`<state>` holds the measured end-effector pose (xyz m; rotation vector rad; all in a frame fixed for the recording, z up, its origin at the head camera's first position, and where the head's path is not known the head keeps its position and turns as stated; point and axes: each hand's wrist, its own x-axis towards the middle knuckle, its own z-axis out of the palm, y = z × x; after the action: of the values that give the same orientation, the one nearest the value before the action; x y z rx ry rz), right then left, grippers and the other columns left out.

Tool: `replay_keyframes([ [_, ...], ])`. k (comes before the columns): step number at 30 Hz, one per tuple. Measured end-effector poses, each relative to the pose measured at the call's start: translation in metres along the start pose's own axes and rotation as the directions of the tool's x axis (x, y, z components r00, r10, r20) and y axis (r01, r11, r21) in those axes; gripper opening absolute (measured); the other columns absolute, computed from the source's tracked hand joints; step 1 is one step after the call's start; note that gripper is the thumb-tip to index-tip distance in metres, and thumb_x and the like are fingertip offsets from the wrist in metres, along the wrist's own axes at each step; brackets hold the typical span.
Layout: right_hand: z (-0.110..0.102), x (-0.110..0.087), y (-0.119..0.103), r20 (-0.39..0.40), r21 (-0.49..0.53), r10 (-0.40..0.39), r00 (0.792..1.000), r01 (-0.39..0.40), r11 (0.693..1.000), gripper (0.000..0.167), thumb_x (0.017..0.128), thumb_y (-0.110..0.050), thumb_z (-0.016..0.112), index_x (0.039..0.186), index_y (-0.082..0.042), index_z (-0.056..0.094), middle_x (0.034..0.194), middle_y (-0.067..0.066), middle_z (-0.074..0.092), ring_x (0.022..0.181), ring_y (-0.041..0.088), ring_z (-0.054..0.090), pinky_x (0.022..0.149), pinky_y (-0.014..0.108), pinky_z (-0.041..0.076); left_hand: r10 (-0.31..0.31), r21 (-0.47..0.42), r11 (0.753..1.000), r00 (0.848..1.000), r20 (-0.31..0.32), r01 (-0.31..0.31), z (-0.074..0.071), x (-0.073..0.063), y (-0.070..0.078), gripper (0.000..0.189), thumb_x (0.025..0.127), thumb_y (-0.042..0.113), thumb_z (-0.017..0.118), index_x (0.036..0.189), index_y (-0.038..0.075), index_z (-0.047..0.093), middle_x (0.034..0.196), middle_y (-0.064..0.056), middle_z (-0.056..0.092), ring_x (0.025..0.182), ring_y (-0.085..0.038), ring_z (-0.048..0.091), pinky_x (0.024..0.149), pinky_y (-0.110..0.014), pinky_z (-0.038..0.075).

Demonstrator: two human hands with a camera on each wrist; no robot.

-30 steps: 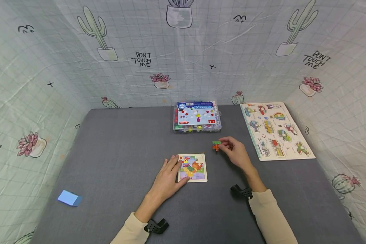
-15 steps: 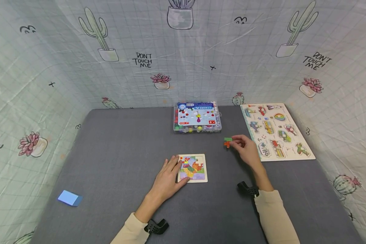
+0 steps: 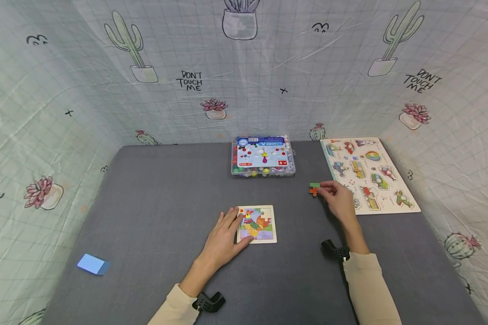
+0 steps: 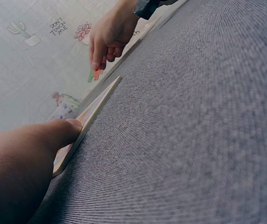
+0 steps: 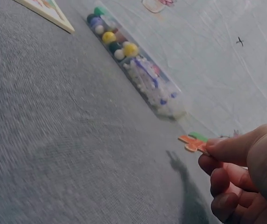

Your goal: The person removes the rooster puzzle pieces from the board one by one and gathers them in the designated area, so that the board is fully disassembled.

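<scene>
With the framed puzzle [image 3: 260, 228] serving as hub and twelve o'clock pointing to the far side of the grey table [image 3: 162, 203], the left hand [image 3: 223, 234] is resting on the frame from between eight and nine o'clock; its fingers are lying fairly straight over the left rim, the thumb is standing wide of them and touching the near edge; the puzzle is lying flat, showing a colourful rooster, with a pale gap opening towards one o'clock within its frame.

The right hand [image 3: 341, 201] is hovering between two and three o'clock; its thumb and forefinger are closing narrowly on a small green-and-orange puzzle piece [image 3: 314, 189], while the other fingers are curling beneath; the piece is hanging at two o'clock, well apart from the puzzle and clear of the table, its shadow and the hand's falling on the cloth in the right wrist view.

A clear box of coloured beads [image 3: 263, 155] is lying at twelve o'clock, its blue label facing up; a pale picture board [image 3: 368, 166] is lying farther out towards two o'clock, the right hand partly hiding its near left side; a blue block [image 3: 92, 264] is sitting far off, between eight and nine o'clock.
</scene>
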<state>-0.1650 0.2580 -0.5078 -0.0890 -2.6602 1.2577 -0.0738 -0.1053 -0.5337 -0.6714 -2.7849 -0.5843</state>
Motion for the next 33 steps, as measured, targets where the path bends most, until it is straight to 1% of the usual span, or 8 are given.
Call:
replay_keyframes([
  [3,-0.0035,0.0008,0.0041,-0.022,-0.025,0.014,1.000,-0.014,1.000,0.024,0.094,-0.019,0.071,0.108,0.001,0.071,0.090,0.021,0.074,0.056,-0.006,0.054,0.053,0.014,0.044,-0.004,-0.008,1.000,1.000,0.008,0.004,-0.0008,0.0005,0.0005,0.071,0.086,0.048,0.075,0.137,0.001,0.059,0.149,-0.017,0.052,0.143,-0.032,0.045,0.120,-0.052,0.033],
  [9,-0.0087,0.0008,0.0090,-0.043,-0.079,0.009,0.999,-0.012,0.997,0.021,0.094,-0.016,0.070,0.106,0.001,0.072,0.086,0.020,0.073,0.050,-0.001,0.052,0.049,0.017,0.044,-0.006,-0.007,1.000,1.000,0.011,0.007,-0.0016,0.0006,0.0011,0.071,0.086,0.048,0.075,0.137,0.001,0.059,0.149,-0.017,0.052,0.143,-0.032,0.046,0.120,-0.051,0.033],
  [12,-0.0093,0.0005,0.0103,-0.047,-0.106,0.009,0.999,-0.014,0.994,0.021,0.094,-0.015,0.070,0.106,0.003,0.072,0.086,0.020,0.073,0.050,-0.001,0.052,0.048,0.017,0.044,-0.005,-0.004,1.000,1.000,0.011,0.005,-0.0016,0.0007,0.0011,0.071,0.086,0.048,0.074,0.137,0.000,0.059,0.149,-0.017,0.052,0.143,-0.032,0.046,0.119,-0.051,0.034],
  [15,-0.0088,0.0000,0.0109,-0.052,-0.131,0.016,0.999,-0.023,0.991,0.021,0.095,-0.015,0.069,0.105,0.003,0.072,0.085,0.021,0.073,0.050,0.004,0.054,0.047,0.019,0.044,-0.007,-0.006,1.000,1.000,0.010,0.007,-0.0013,0.0007,0.0009,0.071,0.087,0.048,0.074,0.137,0.000,0.059,0.149,-0.017,0.052,0.143,-0.033,0.046,0.119,-0.051,0.034],
  [21,-0.0060,-0.0022,0.0092,-0.080,-0.209,0.016,0.997,-0.033,0.977,0.020,0.095,-0.014,0.068,0.104,0.004,0.072,0.084,0.020,0.070,0.065,0.022,0.059,0.059,0.028,0.043,-0.006,-0.012,1.000,1.000,0.005,0.006,-0.0006,0.0004,0.0004,0.070,0.087,0.047,0.075,0.137,0.001,0.059,0.149,-0.017,0.052,0.143,-0.034,0.046,0.119,-0.052,0.034],
  [24,-0.0050,-0.0029,0.0078,-0.080,-0.229,0.011,0.997,-0.029,0.973,0.024,0.093,-0.016,0.070,0.105,0.005,0.072,0.086,0.021,0.070,0.073,0.029,0.062,0.064,0.033,0.044,-0.003,-0.012,1.000,1.000,0.005,0.003,-0.0005,0.0001,0.0003,0.069,0.087,0.047,0.075,0.136,0.001,0.059,0.149,-0.017,0.052,0.142,-0.034,0.046,0.119,-0.052,0.034],
  [30,-0.0030,-0.0029,0.0076,-0.025,-0.255,0.015,1.000,-0.021,0.967,0.040,0.089,-0.023,0.076,0.112,0.009,0.070,0.093,0.022,0.065,0.084,0.033,0.060,0.071,0.041,0.044,0.003,-0.011,1.000,1.000,-0.001,-0.003,-0.0006,-0.0003,0.0001,0.070,0.086,0.047,0.075,0.136,0.001,0.060,0.149,-0.018,0.052,0.142,-0.034,0.047,0.118,-0.052,0.035],
  [33,-0.0028,-0.0028,0.0075,-0.017,-0.265,0.011,1.000,-0.015,0.964,0.040,0.090,-0.022,0.076,0.113,0.010,0.069,0.093,0.023,0.063,0.084,0.034,0.059,0.072,0.043,0.044,0.000,-0.010,1.000,1.000,0.001,0.000,-0.0002,-0.0002,-0.0002,0.069,0.087,0.047,0.075,0.136,0.002,0.060,0.149,-0.017,0.052,0.143,-0.033,0.046,0.118,-0.052,0.035],
])
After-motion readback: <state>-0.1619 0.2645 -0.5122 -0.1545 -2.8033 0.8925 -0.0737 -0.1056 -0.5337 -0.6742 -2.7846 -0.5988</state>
